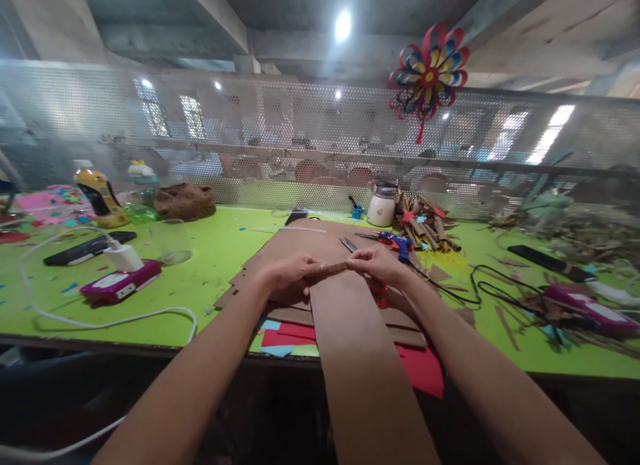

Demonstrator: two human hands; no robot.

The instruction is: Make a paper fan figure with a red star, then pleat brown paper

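A long strip of brown paper (pixel 360 345) runs from the tabletop over the front edge towards me. Its far end is folded or rolled into a narrow band. My left hand (pixel 295 270) pinches the left end of that band. At the right end, my right hand (pixel 376 262) grips it between thumb and fingers. Beneath both hands lie stacked brown sheets (pixel 270 252). Scissors with red handles (pixel 379 293) lie partly hidden under my right hand. Just beyond it is a blue glue gun (pixel 397 241). Red paper (pixel 423 372) sticks out below the stack.
Rolled brown paper pieces (pixel 430 225) lie behind, beside a white jar (pixel 381 205). Purple power strips (pixel 120 282) sit left and right, with a white cable and a black cable (pixel 475 285). A plastic cup (pixel 173 242), a phone (pixel 87 249) and a yellow bottle (pixel 103 198) stand left.
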